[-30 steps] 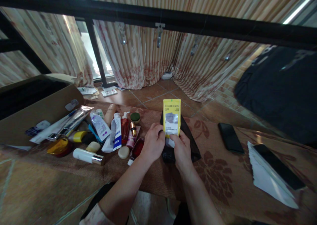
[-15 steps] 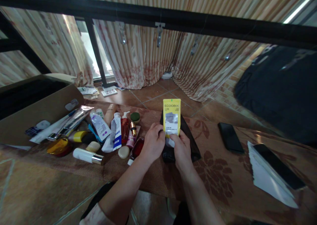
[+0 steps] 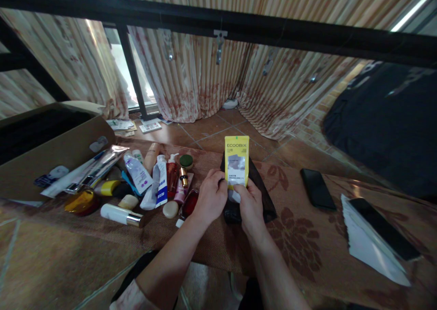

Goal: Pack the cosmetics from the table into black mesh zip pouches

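Yellow packet (image 3: 236,162) stands upright just above the black pouch (image 3: 267,206), left hand (image 3: 210,196) & right hand (image 3: 251,205) both pinching its bottom edge; prob. best w/ even, low grip so it doesn't bend or tip toward tubes (image 3: 160,183) left of pouch.

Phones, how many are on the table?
2. One black phone lies on the patterned cloth right of the right hand; a second phone rests on white paper farther right. More could be hidden.
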Demonstrator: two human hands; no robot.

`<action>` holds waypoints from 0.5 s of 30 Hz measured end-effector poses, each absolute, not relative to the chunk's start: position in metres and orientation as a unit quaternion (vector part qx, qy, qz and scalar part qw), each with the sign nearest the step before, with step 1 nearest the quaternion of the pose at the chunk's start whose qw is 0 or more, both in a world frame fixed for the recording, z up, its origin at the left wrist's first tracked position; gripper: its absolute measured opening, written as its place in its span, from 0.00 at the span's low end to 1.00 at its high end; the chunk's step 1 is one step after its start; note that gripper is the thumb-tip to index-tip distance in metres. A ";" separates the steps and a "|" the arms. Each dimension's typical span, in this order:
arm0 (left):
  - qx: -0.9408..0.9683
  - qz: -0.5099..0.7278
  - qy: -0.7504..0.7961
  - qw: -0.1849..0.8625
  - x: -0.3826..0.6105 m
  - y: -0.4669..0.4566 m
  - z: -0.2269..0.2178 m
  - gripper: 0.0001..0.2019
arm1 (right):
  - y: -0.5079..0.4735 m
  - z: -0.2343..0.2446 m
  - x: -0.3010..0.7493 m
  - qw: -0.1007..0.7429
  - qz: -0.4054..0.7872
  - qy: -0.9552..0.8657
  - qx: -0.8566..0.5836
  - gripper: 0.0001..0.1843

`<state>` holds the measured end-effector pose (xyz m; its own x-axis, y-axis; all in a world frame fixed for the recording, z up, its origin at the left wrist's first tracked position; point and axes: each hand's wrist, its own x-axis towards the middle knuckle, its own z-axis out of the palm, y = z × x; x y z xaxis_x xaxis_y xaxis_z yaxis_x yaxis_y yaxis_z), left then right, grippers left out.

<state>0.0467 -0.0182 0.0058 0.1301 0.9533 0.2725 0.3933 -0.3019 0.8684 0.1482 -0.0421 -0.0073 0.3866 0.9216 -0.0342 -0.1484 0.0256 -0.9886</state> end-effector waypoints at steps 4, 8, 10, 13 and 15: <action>0.680 0.434 0.495 0.322 0.047 -0.018 0.006 0.10 | -0.042 -0.006 0.148 0.622 0.424 -0.354 -0.554 0.13; 0.682 0.435 0.492 0.322 0.047 -0.017 0.005 0.10 | -0.042 -0.006 0.148 0.622 0.427 -0.349 -0.555 0.12; 0.683 0.434 0.492 0.322 0.047 -0.018 0.005 0.10 | -0.042 -0.006 0.148 0.620 0.430 -0.348 -0.557 0.12; 0.682 0.435 0.490 0.325 0.046 -0.018 0.005 0.10 | -0.043 -0.007 0.148 0.618 0.429 -0.350 -0.558 0.12; 0.679 0.437 0.490 0.327 0.046 -0.018 0.006 0.10 | -0.043 -0.007 0.149 0.619 0.425 -0.354 -0.558 0.12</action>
